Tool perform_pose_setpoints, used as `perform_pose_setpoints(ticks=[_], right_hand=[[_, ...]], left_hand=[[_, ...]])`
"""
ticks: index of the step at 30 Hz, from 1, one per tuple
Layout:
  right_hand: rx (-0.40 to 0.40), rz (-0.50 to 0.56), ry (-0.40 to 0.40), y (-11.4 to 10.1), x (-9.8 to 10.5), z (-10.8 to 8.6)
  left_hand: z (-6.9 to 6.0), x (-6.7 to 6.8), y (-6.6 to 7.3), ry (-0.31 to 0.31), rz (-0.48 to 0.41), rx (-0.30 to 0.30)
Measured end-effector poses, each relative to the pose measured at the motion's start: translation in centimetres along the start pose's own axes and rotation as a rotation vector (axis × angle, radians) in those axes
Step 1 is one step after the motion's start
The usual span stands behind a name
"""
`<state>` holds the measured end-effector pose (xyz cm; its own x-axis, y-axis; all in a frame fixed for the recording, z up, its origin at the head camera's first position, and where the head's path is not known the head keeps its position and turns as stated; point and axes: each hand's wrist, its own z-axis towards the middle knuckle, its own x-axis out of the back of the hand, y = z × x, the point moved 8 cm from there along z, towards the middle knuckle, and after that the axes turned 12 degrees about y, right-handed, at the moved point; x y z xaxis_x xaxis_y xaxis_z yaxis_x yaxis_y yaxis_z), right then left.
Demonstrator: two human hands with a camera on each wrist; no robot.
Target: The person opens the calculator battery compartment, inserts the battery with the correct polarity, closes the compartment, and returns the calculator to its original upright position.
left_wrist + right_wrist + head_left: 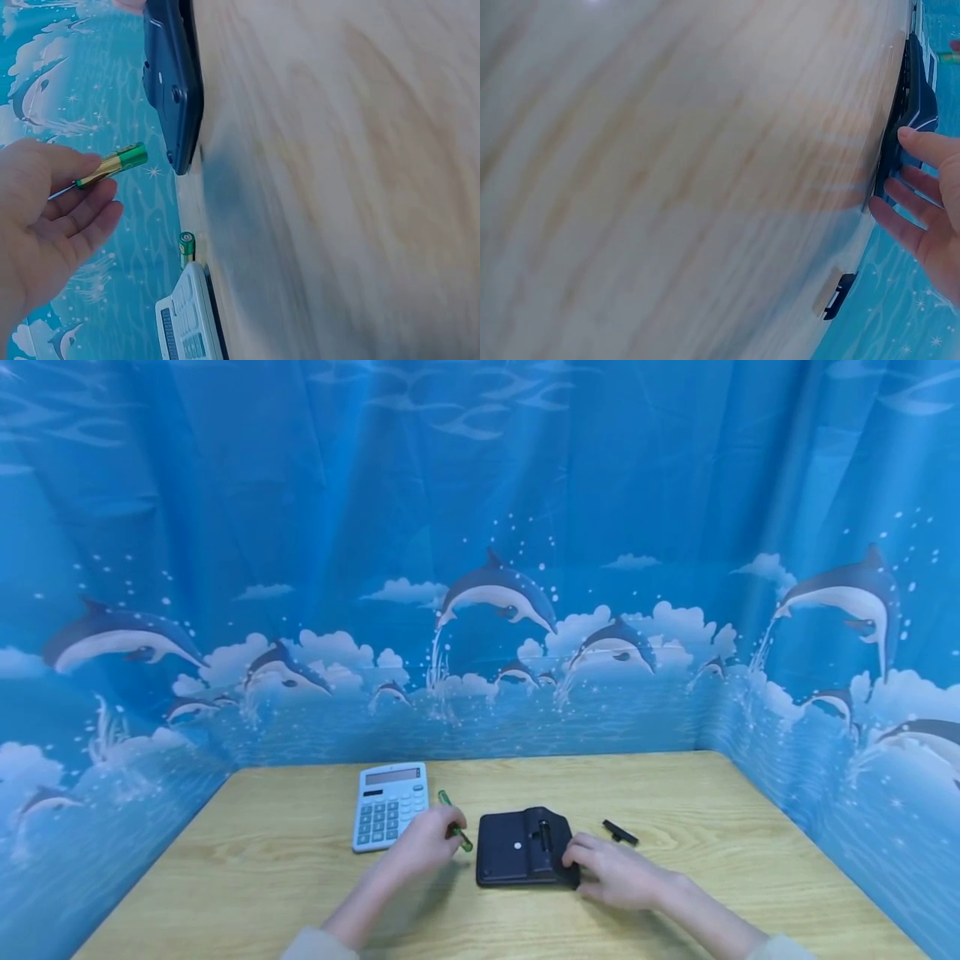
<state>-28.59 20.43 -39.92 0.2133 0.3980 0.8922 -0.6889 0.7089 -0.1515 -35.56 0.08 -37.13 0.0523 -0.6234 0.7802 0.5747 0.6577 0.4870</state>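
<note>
My left hand [429,842] pinches a green and gold battery [112,166] between thumb and fingers, just left of a black calculator [504,847]. The calculator lies back side up on the table, with a narrow battery slot [545,835] uncovered in its raised part. Whether the slot holds anything is too dark to tell. My right hand [618,870] grips the calculator's right edge, thumb at the near side and fingers over the back. A second green battery [187,247] lies beside a light blue calculator [390,806]. Right of the black calculator lies a small black battery cover [620,832].
The light blue calculator lies face up at the back left of the wooden table [285,852]. A blue curtain [480,485] printed with dolphins hangs along the table's back and side edges.
</note>
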Motion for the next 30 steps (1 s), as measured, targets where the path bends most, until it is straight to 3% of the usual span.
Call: perform_pose_setpoints(ticks=[5, 10, 15, 22, 30], right_hand=[[0.005, -0.011, 0.026, 0.0, 0.0, -0.1], [0.016, -0.010, 0.052, -0.2, 0.0, 0.1], [-0.021, -0.014, 0.040, 0.0, -0.2, 0.1], [-0.059, -0.014, 0.026, 0.2, -0.2, 0.1], [-0.064, -0.004, 0.013, 0.3, -0.2, 0.2]], left_hand=[[0.9, 0.2, 0.6, 0.056, -0.009, -0.008], [1.3, 0.4, 1.3, 0.120, -0.005, -0.066], [1.6, 0.0, 1.6, 0.131, -0.005, -0.072], [2.1, -0.5, 1.6, 0.104, -0.036, -0.026], [2.9, -0.8, 2.0, 0.117, -0.073, 0.044]])
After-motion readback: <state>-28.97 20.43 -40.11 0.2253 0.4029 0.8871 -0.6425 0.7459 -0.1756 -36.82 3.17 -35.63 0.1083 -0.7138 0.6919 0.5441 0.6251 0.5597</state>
